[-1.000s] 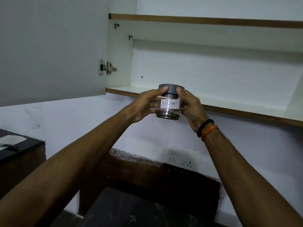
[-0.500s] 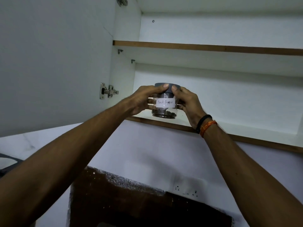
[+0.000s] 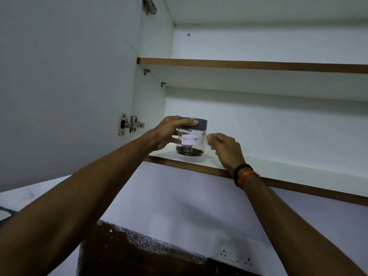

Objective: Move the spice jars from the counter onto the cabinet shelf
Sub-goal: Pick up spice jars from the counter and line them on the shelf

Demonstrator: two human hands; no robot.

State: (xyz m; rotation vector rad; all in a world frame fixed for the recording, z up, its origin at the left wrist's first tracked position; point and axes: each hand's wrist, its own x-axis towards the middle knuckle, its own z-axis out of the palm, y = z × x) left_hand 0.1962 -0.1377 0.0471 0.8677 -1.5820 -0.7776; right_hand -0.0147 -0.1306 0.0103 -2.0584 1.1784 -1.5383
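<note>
The jar [image 3: 190,139] stands on the lower shelf [image 3: 278,172] of the cabinet, a little left of the middle of the frame, near the shelf's front edge and close to the left side wall [image 3: 151,108]. The left hand [image 3: 169,134] holds it from the left: the thumb lies along the grey lid [image 3: 201,124] and the fingers are curled round the lid and the upper part of the glass. The right hand [image 3: 225,149] is just beside the jar on its right, not touching it; its fingers are loosely curled and hold nothing. On the right wrist there are a black band [image 3: 242,172] and an orange thread [image 3: 249,177].

To the right of the jar the lower shelf runs free toward the right edge of the frame. Between the jar and the upper shelf [image 3: 258,65] there is open height above the lid. Both shelves are white boards with a brown, wood-like front edge; the edge of the lower one passes just under the jar and under the right wrist.

The jar is clear, round, with a narrower waist, and has dark peppercorns at the bottom. A white paper label [image 3: 191,139] reads "Black Pepper" in handwriting. The lid is flat, matte and grey.

At the left of the frame the open door [image 3: 59,86] is plain and smooth, with a metal hinge [image 3: 129,124] at mid height and a second hinge [image 3: 149,5] at the top. Two small metal shelf pins [image 3: 147,71] sit under the upper shelf. At the lower right a white socket plate [image 3: 237,253] is on the wall, over a dark, speckled stone surface [image 3: 139,255].
</note>
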